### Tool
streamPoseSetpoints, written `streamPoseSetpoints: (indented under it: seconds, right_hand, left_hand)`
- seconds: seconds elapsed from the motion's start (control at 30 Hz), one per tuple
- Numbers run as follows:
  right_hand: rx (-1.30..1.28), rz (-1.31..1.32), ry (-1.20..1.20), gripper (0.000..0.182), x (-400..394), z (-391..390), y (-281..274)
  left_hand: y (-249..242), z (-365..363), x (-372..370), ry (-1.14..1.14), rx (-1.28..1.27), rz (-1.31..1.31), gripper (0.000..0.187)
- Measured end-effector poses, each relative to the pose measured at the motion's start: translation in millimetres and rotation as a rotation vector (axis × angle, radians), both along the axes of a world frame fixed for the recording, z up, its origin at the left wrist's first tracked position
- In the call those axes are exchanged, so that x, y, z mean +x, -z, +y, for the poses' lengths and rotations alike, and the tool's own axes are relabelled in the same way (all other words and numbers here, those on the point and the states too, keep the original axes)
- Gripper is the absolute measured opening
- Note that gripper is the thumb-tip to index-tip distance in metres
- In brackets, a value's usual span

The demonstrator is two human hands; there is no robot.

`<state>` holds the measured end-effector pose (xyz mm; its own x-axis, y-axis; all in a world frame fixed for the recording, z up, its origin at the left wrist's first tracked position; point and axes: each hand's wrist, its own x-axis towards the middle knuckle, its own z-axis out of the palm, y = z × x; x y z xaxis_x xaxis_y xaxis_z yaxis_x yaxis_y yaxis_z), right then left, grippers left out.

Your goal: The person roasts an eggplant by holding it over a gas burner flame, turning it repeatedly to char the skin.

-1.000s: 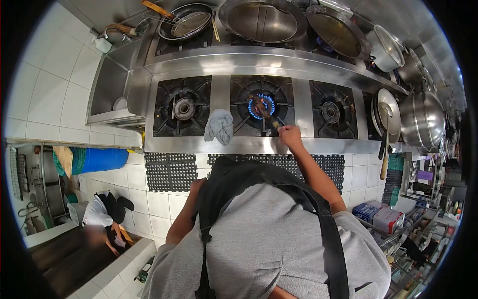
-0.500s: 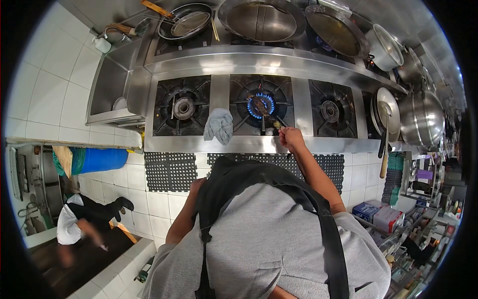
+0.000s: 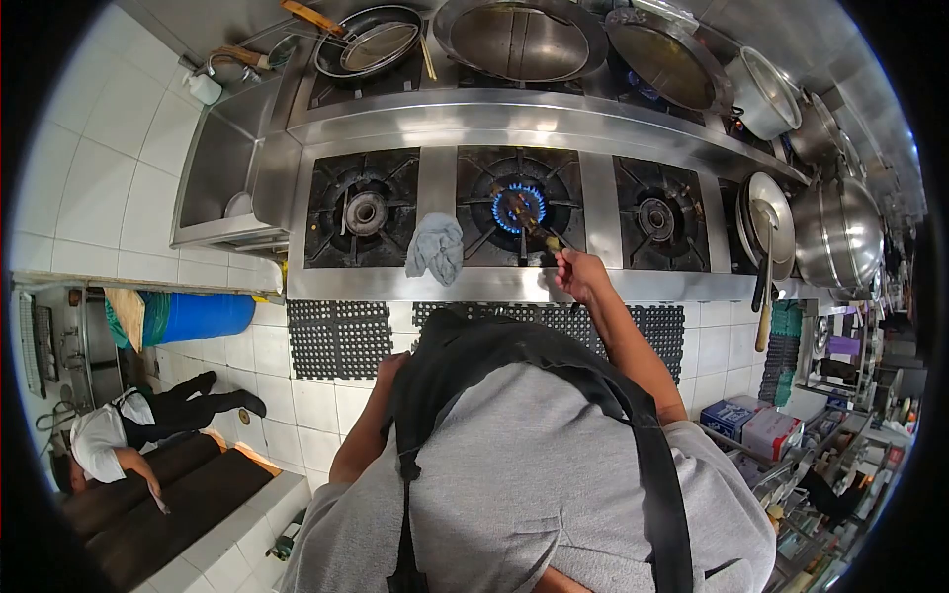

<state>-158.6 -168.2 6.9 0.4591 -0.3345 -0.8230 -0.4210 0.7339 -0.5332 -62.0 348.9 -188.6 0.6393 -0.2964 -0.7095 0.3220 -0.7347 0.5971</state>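
My right hand (image 3: 578, 274) is closed at the front edge of the stove (image 3: 376, 285), pinching the near end of a thin skewer-like item (image 3: 537, 231) whose dark, browned length reaches over the flames. Blue flames burn in a ring on the middle burner (image 3: 519, 209). My left hand (image 3: 392, 368) hangs low beside my body, away from the stove; its fingers are mostly hidden by the black apron. A crumpled grey cloth (image 3: 435, 249) lies between the left burner (image 3: 366, 213) and the middle one.
Pans (image 3: 521, 44) and a pot (image 3: 763, 94) stand on the raised back row. Stacked metal bowls (image 3: 837, 234) and a ladle (image 3: 765, 267) are at the right. A sink (image 3: 219, 163) is at the left. Another person (image 3: 127, 432) is at the lower left.
The item over the flame has shifted slightly, with my right hand nearly in place. The other person has moved left, with both legs now showing.
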Motion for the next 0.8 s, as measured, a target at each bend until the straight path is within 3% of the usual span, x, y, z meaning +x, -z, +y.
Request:
streamPoseSetpoints:
  seconds: [0.1,0.27,0.47,0.8]
  right_hand:
    - [0.041,-0.005,0.012,0.020,-3,-1,7]
    - [0.023,-0.009,-0.009,0.022,-6,-2,15]
    - [-0.043,0.017,-0.039,0.017,-6,1,9]
    - [-0.184,0.029,-0.106,0.015,-6,5,9]
  left_hand:
    - [1,-1,-1,0.076,0.045,-0.106,0.047]
    - [-26,-13,-4,0.006,0.082,-0.054,0.045]
    - [-7,-4,-2,0.067,0.042,-0.076,0.044]
    - [-26,-13,-2,0.088,0.067,-0.125,0.045]
